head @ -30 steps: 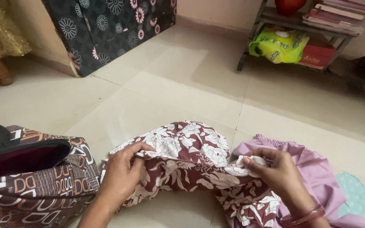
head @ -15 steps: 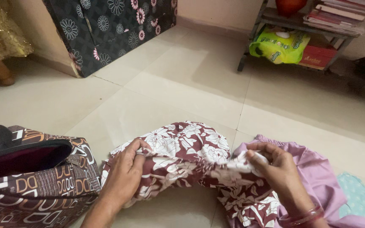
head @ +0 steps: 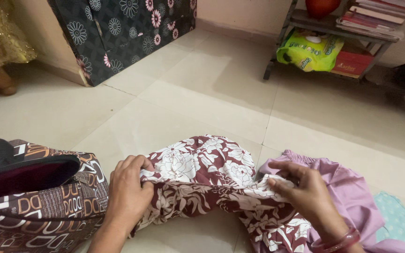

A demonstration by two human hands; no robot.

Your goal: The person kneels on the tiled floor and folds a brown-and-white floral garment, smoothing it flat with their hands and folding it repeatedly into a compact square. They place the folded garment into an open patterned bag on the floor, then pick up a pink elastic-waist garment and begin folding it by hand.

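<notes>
Both hands have drawn the cloth (head: 202,187) nearer.
I pinch its folded edge, left hand (head: 127,194) and right hand (head: 305,197) closed; soft, limp, light.

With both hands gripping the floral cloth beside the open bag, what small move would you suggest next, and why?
Probably bring the left hand toward the right hand to fold the floral cloth in half: both pinch its edge, it sags bunched between them, and the bag stands open beside it.
</notes>
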